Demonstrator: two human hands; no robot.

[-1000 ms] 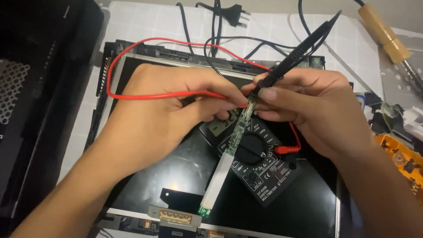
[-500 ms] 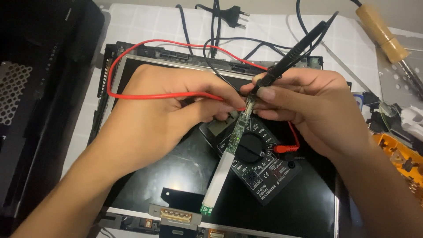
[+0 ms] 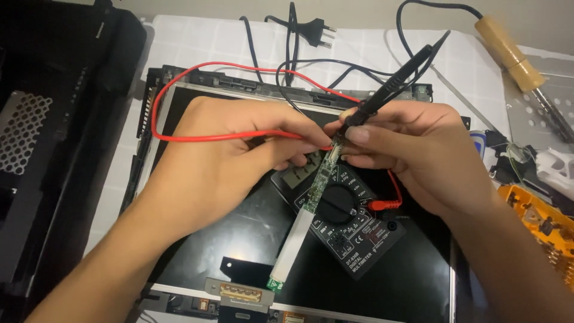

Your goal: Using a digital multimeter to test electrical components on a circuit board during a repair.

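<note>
In the head view, the step in hand appears to be probing a narrow green circuit strip [image 3: 315, 190] with meter leads. The right hand [image 3: 412, 158] is closed in a pencil grip around the black test probe [image 3: 391, 87], whose tip meets the strip's upper end. The left hand [image 3: 236, 158] is curled shut, pinching the red lead wire [image 3: 197, 138] at the same spot; its probe tip is hidden under the fingers. The strip slants down across the black digital multimeter [image 3: 347, 224], which lies on the dark display panel [image 3: 239, 239] near its middle, the strip's lower end reaching towards the panel's near edge. A wooden-handled soldering iron [image 3: 508, 51] rests at the far right corner of the white mat [image 3: 203, 42].

The next move probably calls for steady tips while the meter is read.

Against the earlier frames, both hands and the strip sit almost unchanged; only the framing differs slightly.
</note>
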